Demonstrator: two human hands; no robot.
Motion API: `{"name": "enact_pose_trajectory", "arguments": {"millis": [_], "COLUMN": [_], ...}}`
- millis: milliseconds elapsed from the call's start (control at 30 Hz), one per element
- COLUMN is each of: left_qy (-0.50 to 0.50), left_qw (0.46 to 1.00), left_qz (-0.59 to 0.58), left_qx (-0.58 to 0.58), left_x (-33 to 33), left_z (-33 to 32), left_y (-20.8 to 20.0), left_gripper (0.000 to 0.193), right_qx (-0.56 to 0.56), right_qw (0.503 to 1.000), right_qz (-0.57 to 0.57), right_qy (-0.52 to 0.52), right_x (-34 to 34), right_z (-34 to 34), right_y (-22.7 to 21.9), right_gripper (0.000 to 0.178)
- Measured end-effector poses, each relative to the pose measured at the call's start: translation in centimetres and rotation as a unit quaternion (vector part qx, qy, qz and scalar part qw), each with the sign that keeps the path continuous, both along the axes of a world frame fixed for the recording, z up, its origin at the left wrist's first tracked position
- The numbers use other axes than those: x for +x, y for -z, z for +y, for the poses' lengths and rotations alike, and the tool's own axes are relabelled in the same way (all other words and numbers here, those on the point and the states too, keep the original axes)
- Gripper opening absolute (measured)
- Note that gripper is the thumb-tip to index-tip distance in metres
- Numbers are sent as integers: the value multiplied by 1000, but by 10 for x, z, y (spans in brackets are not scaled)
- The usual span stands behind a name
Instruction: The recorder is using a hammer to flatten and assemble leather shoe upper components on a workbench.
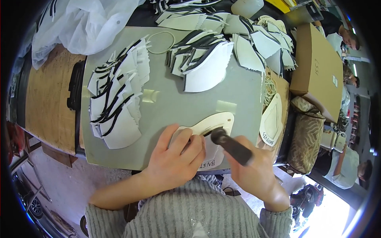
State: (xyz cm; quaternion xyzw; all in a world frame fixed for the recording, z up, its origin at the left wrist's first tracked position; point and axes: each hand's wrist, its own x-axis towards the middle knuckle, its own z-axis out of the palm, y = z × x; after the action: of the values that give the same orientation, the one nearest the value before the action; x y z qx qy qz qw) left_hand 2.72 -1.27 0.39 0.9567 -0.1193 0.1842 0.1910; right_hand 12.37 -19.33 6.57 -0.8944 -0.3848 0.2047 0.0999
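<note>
A cream template (219, 120) with a curved cut-out and handwriting lies near the table's front edge, with a white cut piece (213, 150) in its opening. Bent fingers of my left hand (174, 156) press on the template's left part, holding it against the table. My right hand (254, 170) is closed round a dark, thick tool (232, 146). The tool's rounded upper end hides part of the template, and its working tip is out of sight, so its exact kind is unclear. Stacks of white pieces with black edging (119, 103) lie to the left, and another stack (208, 65) lies farther back.
More white pieces (254, 41) are piled at the back right. A second template (272, 121) lies beside a coil of cord (270, 89). Beyond these stand a cardboard box (317, 71) and a patterned roll (305, 139). A plastic bag (87, 27) covers the back left corner.
</note>
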Motion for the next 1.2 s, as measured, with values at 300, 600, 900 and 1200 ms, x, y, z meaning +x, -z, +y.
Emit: {"name": "enact_pose_trajectory", "arguments": {"millis": [300, 600, 900, 1200], "left_qy": [-2, -8, 19, 12], "left_qw": [1000, 992, 999, 999], "left_qz": [-12, 39, 15, 9], "left_qx": [2, -118, -42, -41], "left_x": [-3, 1, 0, 1], "left_z": [-2, 6, 6, 5], "left_y": [5, 6, 3, 2], "left_gripper": [20, 30, 29, 26], "right_qx": [-11, -23, -14, -23], "right_qw": [1000, 1000, 1000, 999], "right_qz": [-11, 1, 25, 30], "right_qy": [-11, -5, -8, 0], "right_x": [2, 3, 4, 6], "right_z": [7, -1, 6, 4], "right_y": [-9, 2, -1, -2], "right_gripper": [14, 21, 13, 14]}}
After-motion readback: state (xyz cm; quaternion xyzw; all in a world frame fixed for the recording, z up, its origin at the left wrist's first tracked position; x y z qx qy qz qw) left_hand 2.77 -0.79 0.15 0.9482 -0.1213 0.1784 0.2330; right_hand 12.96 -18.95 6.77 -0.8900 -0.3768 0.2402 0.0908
